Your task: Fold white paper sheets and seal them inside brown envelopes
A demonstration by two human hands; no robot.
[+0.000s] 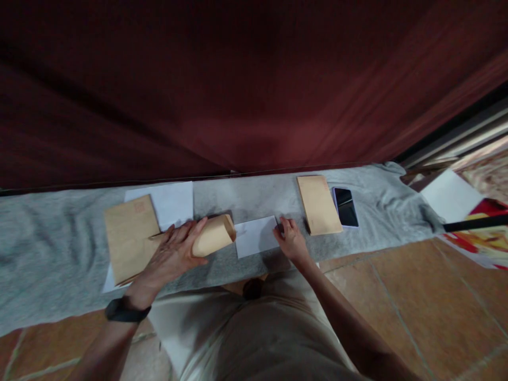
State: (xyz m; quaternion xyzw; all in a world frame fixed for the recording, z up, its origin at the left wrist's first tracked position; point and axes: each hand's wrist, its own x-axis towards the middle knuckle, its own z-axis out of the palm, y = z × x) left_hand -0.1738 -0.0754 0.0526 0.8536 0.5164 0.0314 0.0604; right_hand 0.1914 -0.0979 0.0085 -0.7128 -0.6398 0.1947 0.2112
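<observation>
My left hand [178, 246] is closed around a brown paper envelope [212, 236], which bulges so that its mouth gapes to the right. Just beyond that mouth lies a flat white sheet of folded paper [257, 236], its left end close to the envelope's opening. At the paper's right edge, my right hand [291, 241] pinches it between thumb and fingers. Under and beside my left wrist is a stack of brown envelopes [129, 233] with a small red print near one corner. More white paper [174, 198] sticks out behind that stack.
A grey cloth [246, 198] covers the narrow bench in front of a dark red curtain [254, 106]. To the right lie another pile of brown envelopes [319, 203] and a phone [346, 206]. A colourful printed sheet [484, 233] is at the far right, above the tiled floor [397, 296].
</observation>
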